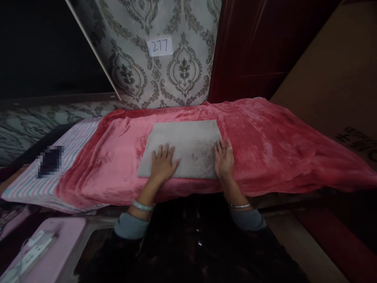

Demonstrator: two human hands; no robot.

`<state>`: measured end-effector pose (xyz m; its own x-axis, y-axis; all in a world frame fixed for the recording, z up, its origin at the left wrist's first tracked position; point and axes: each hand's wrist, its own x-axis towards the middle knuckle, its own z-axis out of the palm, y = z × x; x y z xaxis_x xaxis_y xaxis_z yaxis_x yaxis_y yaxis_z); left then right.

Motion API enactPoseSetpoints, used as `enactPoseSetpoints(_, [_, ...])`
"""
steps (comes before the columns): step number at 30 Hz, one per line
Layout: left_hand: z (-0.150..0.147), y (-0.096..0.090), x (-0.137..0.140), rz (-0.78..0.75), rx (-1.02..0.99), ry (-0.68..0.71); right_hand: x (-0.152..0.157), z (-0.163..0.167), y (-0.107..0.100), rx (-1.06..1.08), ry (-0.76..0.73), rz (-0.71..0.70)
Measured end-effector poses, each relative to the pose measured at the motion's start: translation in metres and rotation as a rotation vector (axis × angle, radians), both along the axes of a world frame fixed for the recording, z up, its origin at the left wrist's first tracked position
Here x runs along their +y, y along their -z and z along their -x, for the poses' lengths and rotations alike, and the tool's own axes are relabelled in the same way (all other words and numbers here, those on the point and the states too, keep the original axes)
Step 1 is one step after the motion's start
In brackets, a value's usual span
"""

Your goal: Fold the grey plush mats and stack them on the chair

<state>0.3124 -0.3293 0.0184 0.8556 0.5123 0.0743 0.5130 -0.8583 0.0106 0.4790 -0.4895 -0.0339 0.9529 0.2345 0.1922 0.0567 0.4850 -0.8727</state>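
Observation:
A grey rectangular cloth (pixel 185 137), perhaps a folded towel or a mat, lies flat on a pink-red plush blanket (pixel 259 145). My left hand (pixel 163 163) rests palm down on its left part, fingers spread. At the cloth's right edge is my right hand (pixel 224 159), turned on its side with the fingers stretched out along the border. Neither hand grips anything. Darker smudges or brushed patches show on the cloth's right half.
A striped cloth (pixel 79 137) shows under the blanket at the left, with a blurred dark object (pixel 50 162) on it. A white power strip (pixel 33 253) lies on a pink surface (pixel 66 236). Behind are a dark screen (pixel 53 51), patterned wallpaper and a large cardboard box (pixel 332 78).

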Motion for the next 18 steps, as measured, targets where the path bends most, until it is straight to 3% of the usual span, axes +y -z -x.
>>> enactPoseSetpoints(6, [0.054, -0.006, 0.043, 0.064, 0.008, -0.194, 0.001, 0.002, 0.004, 0.022, 0.029, -0.012])
enactPoseSetpoints(10, [0.061, -0.018, 0.059, 0.113, -0.057, -0.285, 0.003, -0.008, -0.001, -0.010, 0.028, 0.094])
enactPoseSetpoints(12, [0.045, -0.027, 0.057, 0.077, -0.116, -0.233, 0.009, -0.020, -0.014, -0.080, 0.057, 0.202])
enactPoseSetpoints(14, [0.014, -0.038, 0.047, 0.050, -0.136, -0.080, 0.021, -0.033, -0.030, -0.212, 0.112, 0.347])
enactPoseSetpoints(18, [-0.062, -0.045, 0.020, 0.047, -0.064, 0.203, 0.049, -0.046, -0.051, -0.612, 0.160, 0.790])
